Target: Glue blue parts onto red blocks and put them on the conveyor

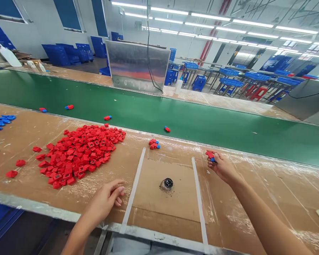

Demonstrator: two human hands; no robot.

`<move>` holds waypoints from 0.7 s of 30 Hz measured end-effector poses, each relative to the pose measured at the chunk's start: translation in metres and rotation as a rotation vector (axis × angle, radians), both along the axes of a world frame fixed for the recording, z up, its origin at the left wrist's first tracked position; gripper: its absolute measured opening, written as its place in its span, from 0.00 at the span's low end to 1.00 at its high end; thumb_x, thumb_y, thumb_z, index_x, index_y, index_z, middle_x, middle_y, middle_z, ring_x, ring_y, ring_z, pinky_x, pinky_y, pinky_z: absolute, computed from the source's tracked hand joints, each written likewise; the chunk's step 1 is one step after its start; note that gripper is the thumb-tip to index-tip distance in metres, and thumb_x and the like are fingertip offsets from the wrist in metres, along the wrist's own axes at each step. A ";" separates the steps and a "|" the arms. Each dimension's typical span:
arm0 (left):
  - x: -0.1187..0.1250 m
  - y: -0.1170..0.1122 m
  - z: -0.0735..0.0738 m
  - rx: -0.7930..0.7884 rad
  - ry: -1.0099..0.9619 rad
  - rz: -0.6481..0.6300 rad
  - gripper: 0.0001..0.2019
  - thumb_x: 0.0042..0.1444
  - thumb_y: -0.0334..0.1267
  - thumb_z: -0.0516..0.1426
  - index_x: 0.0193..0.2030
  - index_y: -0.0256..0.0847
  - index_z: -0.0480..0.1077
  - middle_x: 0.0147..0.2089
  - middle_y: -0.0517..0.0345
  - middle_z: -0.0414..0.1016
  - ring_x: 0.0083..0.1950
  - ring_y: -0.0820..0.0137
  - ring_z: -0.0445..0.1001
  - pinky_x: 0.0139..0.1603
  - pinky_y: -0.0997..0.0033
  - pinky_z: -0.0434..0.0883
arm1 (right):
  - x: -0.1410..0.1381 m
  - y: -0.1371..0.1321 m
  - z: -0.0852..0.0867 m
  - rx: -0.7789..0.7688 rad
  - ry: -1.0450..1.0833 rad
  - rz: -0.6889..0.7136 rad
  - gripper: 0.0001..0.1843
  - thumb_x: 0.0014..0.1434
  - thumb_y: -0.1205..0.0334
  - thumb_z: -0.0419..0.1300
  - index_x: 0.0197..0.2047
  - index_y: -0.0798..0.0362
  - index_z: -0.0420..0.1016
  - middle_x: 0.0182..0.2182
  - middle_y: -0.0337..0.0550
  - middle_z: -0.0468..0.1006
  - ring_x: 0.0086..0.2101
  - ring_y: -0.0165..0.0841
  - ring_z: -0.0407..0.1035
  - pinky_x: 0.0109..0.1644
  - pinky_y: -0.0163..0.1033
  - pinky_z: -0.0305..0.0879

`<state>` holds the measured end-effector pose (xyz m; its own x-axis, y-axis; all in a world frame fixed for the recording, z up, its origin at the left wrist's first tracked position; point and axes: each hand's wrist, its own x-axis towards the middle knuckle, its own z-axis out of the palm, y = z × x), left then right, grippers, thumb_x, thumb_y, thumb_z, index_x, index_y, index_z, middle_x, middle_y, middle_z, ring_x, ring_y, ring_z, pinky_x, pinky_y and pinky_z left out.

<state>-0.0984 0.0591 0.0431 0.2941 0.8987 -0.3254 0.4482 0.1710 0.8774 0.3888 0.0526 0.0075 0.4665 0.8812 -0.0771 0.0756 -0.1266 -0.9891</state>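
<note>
Your right hand (222, 166) pinches a red-and-blue plastic piece (210, 155) between fingers and thumb, and those fingers hide how the piece fits together. Your left hand (103, 203) rests open and empty near the red pile (79, 154), seemingly heaped within easy reach. Two white tape strips (133, 187) flank a cardboard patch (154, 205) bearing a small metal canister (167, 184), its contents unclear.

The red plastic parts (79, 156) look smooth and lightly glossy. The table top (268, 198) is matt brown cardboard, streaked with shiny clear tape (244, 221). The conveyor belt (159, 117) is smooth green synthetic belting with a soft sheen, and the upright panel (137, 66) beyond it is brushed metal.
</note>
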 end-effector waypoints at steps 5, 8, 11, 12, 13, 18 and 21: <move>0.035 -0.013 -0.006 -0.025 0.010 -0.159 0.20 0.61 0.57 0.48 0.32 0.41 0.64 0.22 0.65 0.67 0.19 0.72 0.67 0.20 0.76 0.63 | -0.033 -0.062 0.008 0.039 0.244 0.038 0.28 0.47 0.37 0.68 0.43 0.48 0.73 0.30 0.41 0.71 0.26 0.31 0.64 0.26 0.37 0.68; 0.055 -0.020 -0.010 0.122 0.012 -0.199 0.22 0.62 0.57 0.47 0.28 0.40 0.65 0.22 0.64 0.62 0.24 0.72 0.64 0.23 0.76 0.60 | -0.051 -0.086 0.012 0.011 0.309 0.053 0.28 0.48 0.42 0.71 0.46 0.49 0.73 0.34 0.43 0.75 0.30 0.32 0.69 0.31 0.36 0.71; 0.067 -0.024 -0.013 0.068 -0.071 -0.211 0.25 0.63 0.57 0.45 0.36 0.38 0.70 0.26 0.62 0.63 0.28 0.71 0.63 0.25 0.74 0.60 | -0.075 -0.099 0.020 -0.043 0.234 0.141 0.29 0.53 0.46 0.69 0.53 0.50 0.70 0.39 0.46 0.78 0.36 0.35 0.74 0.39 0.38 0.72; 0.069 -0.025 -0.013 0.000 -0.124 -0.215 0.25 0.62 0.58 0.46 0.41 0.38 0.70 0.28 0.61 0.64 0.28 0.72 0.63 0.25 0.74 0.61 | -0.083 -0.100 0.023 -0.052 0.166 0.196 0.28 0.56 0.46 0.67 0.55 0.51 0.69 0.40 0.47 0.78 0.39 0.37 0.74 0.42 0.40 0.72; 0.069 -0.025 -0.014 -0.069 -0.185 -0.220 0.25 0.61 0.59 0.48 0.44 0.38 0.70 0.31 0.61 0.65 0.28 0.72 0.64 0.25 0.74 0.62 | -0.092 -0.101 0.027 -0.052 0.087 0.258 0.27 0.59 0.46 0.64 0.56 0.51 0.68 0.42 0.49 0.78 0.41 0.38 0.74 0.45 0.43 0.72; 0.066 -0.024 -0.012 -0.221 -0.434 -0.266 0.21 0.55 0.54 0.59 0.45 0.36 0.68 0.38 0.54 0.72 0.37 0.69 0.75 0.44 0.66 0.72 | -0.130 -0.093 0.044 0.001 -0.421 0.470 0.16 0.66 0.53 0.56 0.54 0.50 0.68 0.45 0.48 0.79 0.45 0.40 0.73 0.51 0.50 0.69; 0.066 -0.024 -0.012 -0.195 -0.437 -0.249 0.16 0.59 0.49 0.57 0.44 0.37 0.67 0.38 0.53 0.75 0.36 0.69 0.77 0.42 0.66 0.73 | -0.147 -0.085 0.049 0.063 -0.786 0.498 0.12 0.69 0.58 0.51 0.51 0.51 0.70 0.45 0.49 0.77 0.42 0.40 0.73 0.46 0.47 0.70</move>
